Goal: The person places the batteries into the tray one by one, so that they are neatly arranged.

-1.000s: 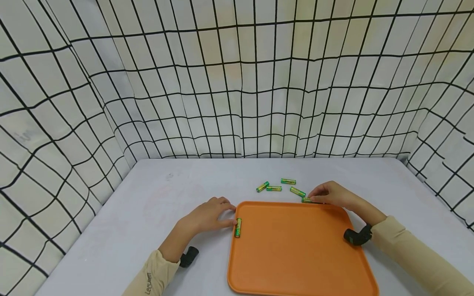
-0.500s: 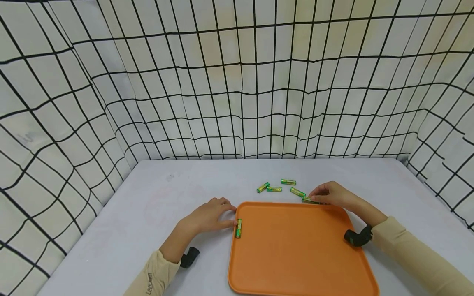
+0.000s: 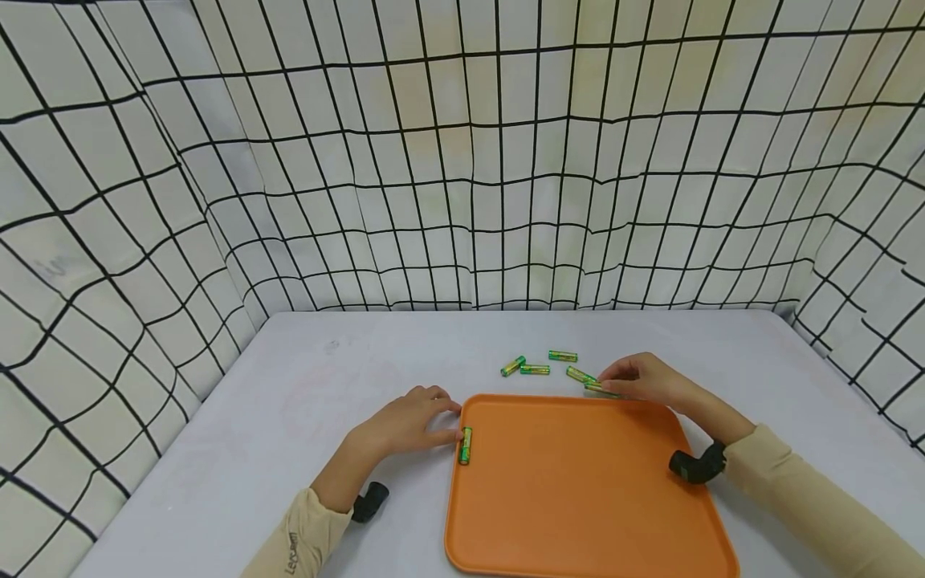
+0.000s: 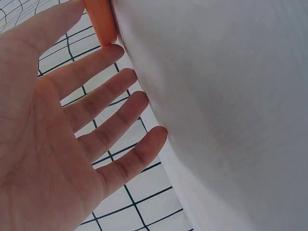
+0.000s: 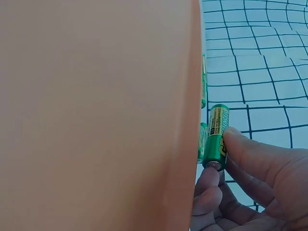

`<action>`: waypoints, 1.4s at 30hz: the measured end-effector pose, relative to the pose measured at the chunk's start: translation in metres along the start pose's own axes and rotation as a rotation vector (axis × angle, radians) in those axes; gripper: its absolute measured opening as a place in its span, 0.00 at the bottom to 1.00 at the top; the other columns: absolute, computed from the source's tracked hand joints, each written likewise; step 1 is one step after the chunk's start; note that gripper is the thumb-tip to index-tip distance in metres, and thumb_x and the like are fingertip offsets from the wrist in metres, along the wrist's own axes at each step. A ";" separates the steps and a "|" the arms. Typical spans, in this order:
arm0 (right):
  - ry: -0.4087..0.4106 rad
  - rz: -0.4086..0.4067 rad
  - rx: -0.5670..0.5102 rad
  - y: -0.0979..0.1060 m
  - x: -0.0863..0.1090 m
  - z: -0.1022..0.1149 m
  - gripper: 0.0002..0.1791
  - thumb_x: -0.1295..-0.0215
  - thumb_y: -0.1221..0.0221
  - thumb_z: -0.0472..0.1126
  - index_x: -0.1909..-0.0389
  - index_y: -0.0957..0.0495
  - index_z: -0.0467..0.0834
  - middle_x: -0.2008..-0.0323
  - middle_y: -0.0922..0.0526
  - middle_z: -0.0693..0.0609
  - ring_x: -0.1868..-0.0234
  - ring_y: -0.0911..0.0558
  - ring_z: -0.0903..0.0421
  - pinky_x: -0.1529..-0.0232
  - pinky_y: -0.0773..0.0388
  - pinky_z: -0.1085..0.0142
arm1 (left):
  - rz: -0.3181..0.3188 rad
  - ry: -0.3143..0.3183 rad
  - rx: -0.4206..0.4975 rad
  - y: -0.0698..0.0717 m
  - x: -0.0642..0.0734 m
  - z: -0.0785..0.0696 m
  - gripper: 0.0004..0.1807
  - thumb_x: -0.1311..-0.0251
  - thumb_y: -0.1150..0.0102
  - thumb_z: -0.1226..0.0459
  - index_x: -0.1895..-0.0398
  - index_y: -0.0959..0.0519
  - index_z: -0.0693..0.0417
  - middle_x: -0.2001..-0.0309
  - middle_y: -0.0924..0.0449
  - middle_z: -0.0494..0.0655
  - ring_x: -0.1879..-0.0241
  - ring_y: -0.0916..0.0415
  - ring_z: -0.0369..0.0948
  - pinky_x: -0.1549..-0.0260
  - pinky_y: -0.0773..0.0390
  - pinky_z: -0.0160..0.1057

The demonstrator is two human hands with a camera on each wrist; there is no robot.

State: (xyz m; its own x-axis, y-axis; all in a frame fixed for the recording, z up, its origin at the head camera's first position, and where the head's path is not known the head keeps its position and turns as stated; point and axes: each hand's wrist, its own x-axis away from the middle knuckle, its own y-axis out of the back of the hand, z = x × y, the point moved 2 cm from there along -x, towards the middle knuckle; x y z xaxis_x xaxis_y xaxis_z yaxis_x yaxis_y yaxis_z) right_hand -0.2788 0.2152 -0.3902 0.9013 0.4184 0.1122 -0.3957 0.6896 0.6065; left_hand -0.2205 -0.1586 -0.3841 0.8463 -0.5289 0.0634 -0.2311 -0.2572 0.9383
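Observation:
Beyond the far rim of the orange tray (image 3: 578,482), my right hand (image 3: 646,377) pinches a green and gold battery (image 3: 598,389). In the right wrist view the thumb lies against one side of this battery (image 5: 217,137), with fingertips by its lower end. My left hand (image 3: 405,421) is at the tray's left edge, its fingers fairly straight and spread. The left wrist view has the index fingertip touching the tray's corner (image 4: 102,24). Another battery (image 3: 466,446) lies along the tray's left rim, close to the left thumb tip.
Past the tray, several loose batteries lie on the white table (image 3: 347,353), including one battery (image 3: 580,375) right beside the held one. A white wall with a black grid (image 3: 448,193) encloses the back and sides. Both wrists carry a black device (image 3: 370,502).
The battery in my right hand has turned slightly and shifted a little left, closer to its neighbour. The left hand and the battery on the tray rim stay put.

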 end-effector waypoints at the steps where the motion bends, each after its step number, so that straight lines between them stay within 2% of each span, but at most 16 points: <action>1: 0.000 0.000 -0.001 0.000 0.000 0.001 0.16 0.33 0.39 0.42 0.52 0.18 0.33 0.57 0.16 0.47 0.61 0.23 0.57 0.62 0.22 0.66 | 0.000 0.000 -0.002 0.000 0.000 0.000 0.24 0.39 0.37 0.48 0.45 0.20 0.52 0.44 0.25 0.50 0.44 0.29 0.50 0.43 0.28 0.52; 18: 0.056 0.016 -0.002 -0.010 0.003 0.014 0.15 0.34 0.37 0.41 0.55 0.18 0.32 0.61 0.15 0.47 0.61 0.21 0.55 0.62 0.22 0.66 | 0.003 0.006 -0.012 0.001 0.001 -0.001 0.24 0.39 0.37 0.49 0.44 0.20 0.52 0.44 0.25 0.50 0.43 0.30 0.50 0.43 0.28 0.52; 27: 0.053 0.020 0.020 -0.016 0.005 0.020 0.14 0.34 0.37 0.40 0.56 0.17 0.33 0.63 0.15 0.48 0.64 0.22 0.55 0.66 0.24 0.67 | 0.004 -0.005 -0.014 -0.001 0.000 0.001 0.23 0.38 0.38 0.49 0.45 0.20 0.52 0.44 0.25 0.50 0.44 0.29 0.49 0.44 0.28 0.52; 42: 0.117 0.084 -0.050 -0.029 0.007 0.027 0.13 0.34 0.38 0.40 0.57 0.17 0.33 0.63 0.15 0.47 0.64 0.22 0.57 0.63 0.23 0.68 | 0.002 -0.010 -0.023 0.001 0.001 -0.002 0.23 0.37 0.38 0.50 0.44 0.20 0.52 0.44 0.25 0.50 0.44 0.29 0.50 0.44 0.28 0.52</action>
State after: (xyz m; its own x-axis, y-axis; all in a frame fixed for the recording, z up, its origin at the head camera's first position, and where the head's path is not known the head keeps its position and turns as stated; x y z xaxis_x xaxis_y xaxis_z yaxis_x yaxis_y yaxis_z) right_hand -0.2558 0.1820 -0.3861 0.8391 0.5399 0.0668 -0.4798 0.6767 0.5584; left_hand -0.2189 -0.1583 -0.3824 0.8410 -0.5375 0.0619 -0.2215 -0.2378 0.9457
